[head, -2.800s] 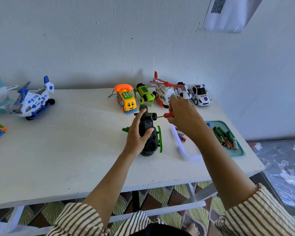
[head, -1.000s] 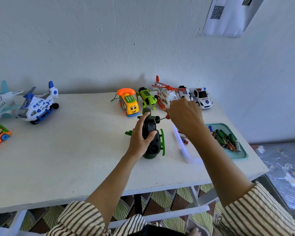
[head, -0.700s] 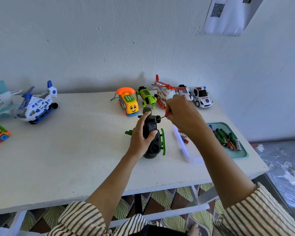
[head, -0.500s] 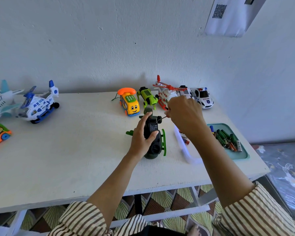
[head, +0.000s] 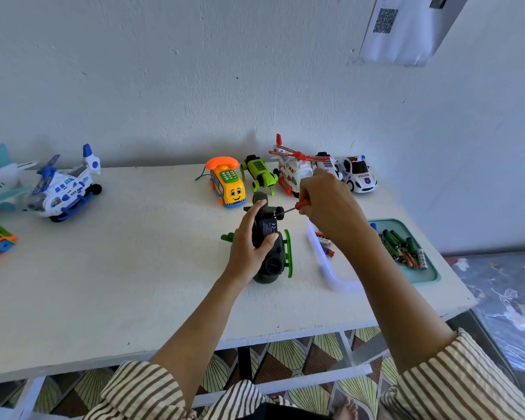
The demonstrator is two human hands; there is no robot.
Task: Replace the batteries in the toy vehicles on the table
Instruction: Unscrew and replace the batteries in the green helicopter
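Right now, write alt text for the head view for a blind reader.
At a white table, a person's left hand grips an upturned dark green toy helicopter while the right hand holds a red-handled screwdriver to its underside. More toy vehicles stand behind it; a teal tray of batteries sits to the right.

Besides the dark green helicopter (head: pixel 272 263), eight toys (head: pixel 228 184) are counted: three left of it, five behind; two trays (head: pixel 431 275) and one screwdriver (head: pixel 299 205) right of it.
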